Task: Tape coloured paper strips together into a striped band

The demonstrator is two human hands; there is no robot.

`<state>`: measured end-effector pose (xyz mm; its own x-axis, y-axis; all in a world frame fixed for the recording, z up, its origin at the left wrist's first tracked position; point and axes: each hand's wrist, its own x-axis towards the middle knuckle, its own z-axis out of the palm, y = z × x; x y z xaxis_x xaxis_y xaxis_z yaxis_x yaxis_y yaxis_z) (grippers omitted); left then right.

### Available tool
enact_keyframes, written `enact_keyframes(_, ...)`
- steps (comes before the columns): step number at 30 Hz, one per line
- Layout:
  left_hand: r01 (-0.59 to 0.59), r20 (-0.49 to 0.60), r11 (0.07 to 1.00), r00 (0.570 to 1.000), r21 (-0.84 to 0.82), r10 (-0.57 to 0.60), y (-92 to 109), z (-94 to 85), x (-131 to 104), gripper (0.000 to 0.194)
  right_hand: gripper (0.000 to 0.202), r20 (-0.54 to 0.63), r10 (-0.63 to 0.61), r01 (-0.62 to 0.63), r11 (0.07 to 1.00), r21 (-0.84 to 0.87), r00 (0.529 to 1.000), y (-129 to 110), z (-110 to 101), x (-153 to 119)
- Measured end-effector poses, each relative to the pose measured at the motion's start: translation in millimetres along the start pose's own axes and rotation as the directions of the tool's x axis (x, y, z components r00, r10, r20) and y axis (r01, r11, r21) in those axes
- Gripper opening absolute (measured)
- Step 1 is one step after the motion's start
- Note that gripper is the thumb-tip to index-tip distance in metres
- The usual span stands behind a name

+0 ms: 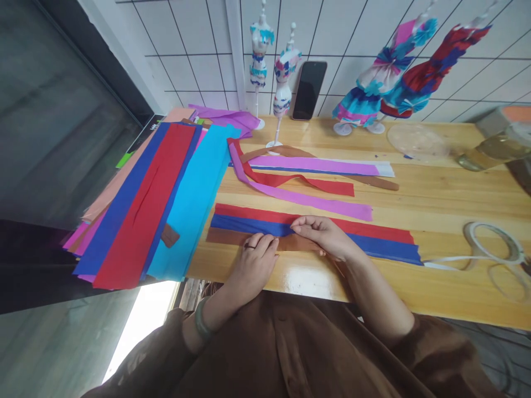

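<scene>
Three long strips lie side by side across the wooden table: a red strip [365, 228] at the back, a blue strip [381, 247] in the middle and a brown strip [226, 236] nearest me. My left hand [255, 262] rests with its fingertips on the brown strip, fingers bent and close together. To its right, my right hand [326, 235] pinches the near edge of the blue strip between thumb and forefinger, over the brown strip. Part of the brown strip is hidden under my right hand. A roll of white tape [516, 249] lies at the right, its loose end touching the blue strip.
Stacked coloured sheets [188, 204] cover the table's left side. Loose purple, red and brown strips [348, 209] lie behind the three. Small dress forms [282, 83], a phone [310, 90], dressed forms [377, 83] and a glass jar [483, 155] stand along the tiled wall.
</scene>
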<state>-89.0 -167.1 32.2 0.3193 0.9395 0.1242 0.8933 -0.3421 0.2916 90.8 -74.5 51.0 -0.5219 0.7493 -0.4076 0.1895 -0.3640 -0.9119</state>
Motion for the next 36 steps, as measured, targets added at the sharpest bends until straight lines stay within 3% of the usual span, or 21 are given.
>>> enact_keyframes(5, 0.001, -0.007, 1.000, 1.000, -0.004, -0.001, -1, 0.6, 0, 0.033, 0.035, 0.054, 0.057, -0.060, 0.997, 0.042, 0.997, -4, -3, -7)
enact_keyframes(11, 0.002, -0.017, 1.000, 1.000, -0.012, -0.002, 0, -0.5, 1, 0.033, 0.031, 0.031, 0.035, -0.039, 0.987, 0.157, 0.999, -1, -20, -10)
enact_keyframes(19, -0.006, -0.049, 0.999, 0.999, -0.031, 0.004, 0, 1.4, 0, 0.029, 0.040, -0.009, 0.138, -0.138, 0.981, -0.138, 0.990, -2, -30, -48)
enact_keyframes(24, -0.010, -0.047, 1.000, 0.999, -0.012, 0.009, 0, 0.9, 1, 0.030, 0.034, -0.138, 0.044, -0.092, 0.926, -0.367, 0.989, 13, -39, -69)
enact_keyframes(28, -0.030, -0.075, 0.999, 0.997, 0.014, 0.031, -1, 1.4, 3, 0.028, 0.031, -0.201, -0.113, -0.019, 0.828, -0.561, 0.973, 16, -35, -82)
enact_keyframes(36, -0.060, -0.089, 0.998, 0.994, 0.021, 0.062, -5, 3.3, 6, 0.022, 0.024, -0.055, -0.392, 0.211, 0.603, -0.769, 0.918, 9, -19, -96)
